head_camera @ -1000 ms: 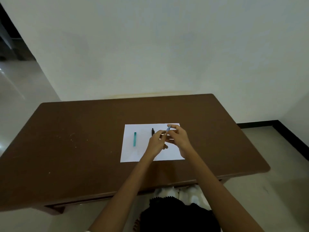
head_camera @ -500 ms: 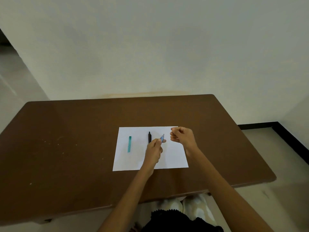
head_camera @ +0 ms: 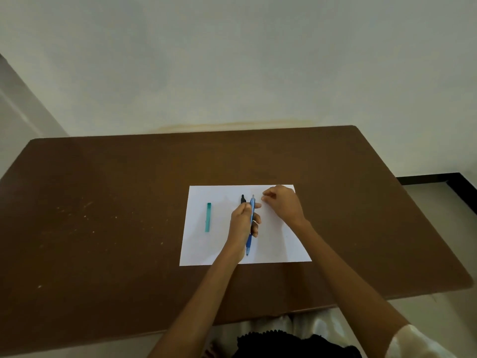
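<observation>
Blue pen (head_camera: 249, 240) now down on paper (head_camera: 280, 244), left grip (head_camera: 242, 223) holding it, black pen (head_camera: 242, 198) just beside, right grip (head_camera: 282, 202) curled shut.

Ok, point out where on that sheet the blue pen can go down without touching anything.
Free: the paper between the teal stick and the black pen; its near right corner, below the right hand; the bare table either side. Crowded: mid-sheet, where the left hand holds the blue pen beside the black pen.
</observation>
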Demonstrator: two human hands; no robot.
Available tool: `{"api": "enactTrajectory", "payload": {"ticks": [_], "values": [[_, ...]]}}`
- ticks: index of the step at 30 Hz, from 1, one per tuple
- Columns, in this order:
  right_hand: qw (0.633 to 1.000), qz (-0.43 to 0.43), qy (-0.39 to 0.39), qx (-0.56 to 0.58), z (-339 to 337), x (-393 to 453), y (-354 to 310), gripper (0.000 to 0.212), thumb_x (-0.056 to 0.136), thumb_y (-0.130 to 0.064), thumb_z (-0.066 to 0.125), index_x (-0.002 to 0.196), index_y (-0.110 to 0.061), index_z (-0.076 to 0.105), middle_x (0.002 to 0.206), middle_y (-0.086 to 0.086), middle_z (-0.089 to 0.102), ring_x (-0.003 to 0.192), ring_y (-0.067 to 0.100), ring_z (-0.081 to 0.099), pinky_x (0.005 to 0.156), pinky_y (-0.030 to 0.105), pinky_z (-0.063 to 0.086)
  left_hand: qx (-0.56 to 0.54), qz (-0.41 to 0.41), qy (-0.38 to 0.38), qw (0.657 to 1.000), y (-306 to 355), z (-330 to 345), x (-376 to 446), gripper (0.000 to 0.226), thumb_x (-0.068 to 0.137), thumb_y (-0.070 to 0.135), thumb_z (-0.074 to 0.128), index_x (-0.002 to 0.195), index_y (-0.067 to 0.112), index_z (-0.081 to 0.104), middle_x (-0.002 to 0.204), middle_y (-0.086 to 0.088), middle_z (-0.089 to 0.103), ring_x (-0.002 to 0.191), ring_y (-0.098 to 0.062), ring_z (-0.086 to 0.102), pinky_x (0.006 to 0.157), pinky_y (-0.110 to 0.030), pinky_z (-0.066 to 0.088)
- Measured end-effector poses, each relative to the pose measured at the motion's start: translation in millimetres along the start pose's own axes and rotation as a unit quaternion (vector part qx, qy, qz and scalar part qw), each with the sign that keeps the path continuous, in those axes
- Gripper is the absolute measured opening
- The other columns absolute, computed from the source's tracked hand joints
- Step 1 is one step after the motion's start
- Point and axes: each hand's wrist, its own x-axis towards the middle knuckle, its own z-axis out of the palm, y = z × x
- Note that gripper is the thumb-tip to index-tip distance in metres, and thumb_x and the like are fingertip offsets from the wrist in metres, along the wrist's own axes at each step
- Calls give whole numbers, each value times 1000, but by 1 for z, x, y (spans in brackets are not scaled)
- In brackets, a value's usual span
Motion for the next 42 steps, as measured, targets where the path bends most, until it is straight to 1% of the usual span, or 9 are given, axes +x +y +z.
{"api": "enactTrajectory", "payload": {"ticks": [6,9,14,20,24,29,33,38,42], "values": [[983,62,70,156,-17,-26,-1,26,88,-29,61,106,-12,68,103,6,70,83,9,60,72,13,47,4,-8,20,1000,-7,1,0,35,101,26,28,99,11,59,66,-7,54,49,-15,44,47,-20,43],[956,86,-5,279,-21,-54,-6,17,88,-31,60,84,-19,72,77,-1,70,71,11,64,67,17,55,27,-37,10,999,-12,15,-5,34,100,29,31,100,9,58,67,-7,54,49,-14,43,46,-19,40],[928,107,-47,353,-26,-81,-7,12,85,-31,65,77,-24,73,74,-1,70,69,11,65,60,12,53,55,-67,24,996,-19,33,-18,30,98,32,35,88,9,52,73,-9,52,54,-15,43,55,-20,40],[900,141,-104,398,-43,-85,-3,14,83,-26,68,89,-15,74,87,5,73,78,18,69,63,18,54,189,-35,14,981,-13,37,-28,35,98,23,38,115,-4,52,115,-30,57,79,-31,46,95,-45,46],[877,183,-58,441,-53,-73,-1,19,83,-28,67,93,-14,74,91,6,71,81,21,69,60,19,54,148,-63,-3,987,-11,40,-33,32,97,23,39,113,0,54,83,-18,49,56,-19,42,54,-22,40],[981,120,35,149,-46,-41,18,17,87,-21,62,92,-8,72,91,6,71,69,10,62,68,23,55,7,-61,11,998,-17,38,-34,28,100,20,29,100,7,54,61,-6,44,45,-12,35,36,-15,34],[996,-7,30,-78,-34,-25,29,24,93,-18,49,98,-7,71,98,9,70,81,19,63,74,23,46,-22,-92,35,995,-15,36,-22,26,99,19,32,98,9,56,61,-7,51,34,-11,43,37,-17,42],[984,-67,20,-161,-28,-13,31,25,95,-18,47,103,-10,70,101,9,68,87,21,63,70,19,39,-36,-98,40,994,-25,32,-15,28,99,22,32,104,7,56,66,-9,53,48,-17,46,41,-19,47],[997,-31,27,-68,-40,-24,27,29,92,-21,56,117,-10,64,116,10,67,99,22,63,86,25,47,-65,-113,32,991,-23,34,-14,24,99,22,34,100,8,55,72,-10,55,53,-20,54,45,-21,52]]}}
